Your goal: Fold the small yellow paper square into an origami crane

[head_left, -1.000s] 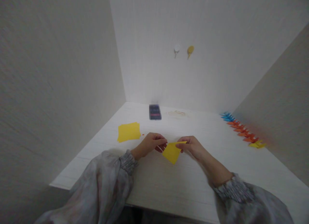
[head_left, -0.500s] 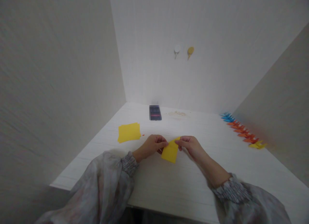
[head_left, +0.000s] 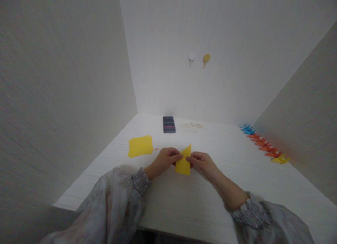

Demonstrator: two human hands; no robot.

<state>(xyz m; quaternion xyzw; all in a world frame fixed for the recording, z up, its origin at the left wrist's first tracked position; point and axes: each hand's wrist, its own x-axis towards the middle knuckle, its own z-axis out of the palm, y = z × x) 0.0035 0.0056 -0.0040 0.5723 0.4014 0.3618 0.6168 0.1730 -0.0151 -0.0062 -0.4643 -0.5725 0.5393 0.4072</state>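
A yellow sheet of paper [head_left: 183, 166], partly folded with a slanted top edge and a point at the upper right, is held up between both hands over the table. My left hand [head_left: 168, 157] pinches its left side, thumb in front. On the right side, my right hand [head_left: 199, 159] grips the edge between thumb and fingers. Fingers behind the paper are hidden. To the left of my left hand lies a stack of yellow paper sheets [head_left: 140, 146], with a tiny orange scrap [head_left: 156, 149] beside it.
A row of folded paper figures, blue [head_left: 247, 128], orange [head_left: 263, 144] and yellow [head_left: 280, 159], runs along the right wall. A dark pixelated object [head_left: 169, 124] lies at the back of the white table [head_left: 210, 209]. Two hooks [head_left: 206, 58] hang on the back wall.
The yellow paper has turned slightly more upright, its point now at the top right. My right hand has shifted a little left and lower along its edge. My left hand keeps its pinch.
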